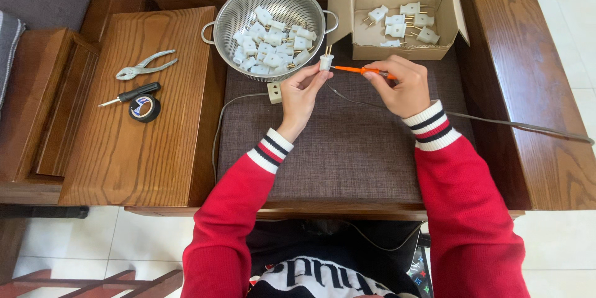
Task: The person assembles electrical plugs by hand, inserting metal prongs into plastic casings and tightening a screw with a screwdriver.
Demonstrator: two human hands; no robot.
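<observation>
I am looking down on a wooden counter (pixel 155 167) with a brown woven cushion pad (pixel 335 149) set in its middle. On the pad stand a metal colander (pixel 226 15) holding white plugs and, just beside it to the right, an open cardboard box (pixel 400 53) with a few more plugs. A small beige socket block (pixel 274 92) lies on the pad near the colander, and a grey cable (pixel 521 126) runs off across the pad and the right wooden arm. On the left wooden panel lie pliers (pixel 144 66), a black-handled screwdriver (pixel 131 94) and a roll of black tape (pixel 144 108), close together.
</observation>
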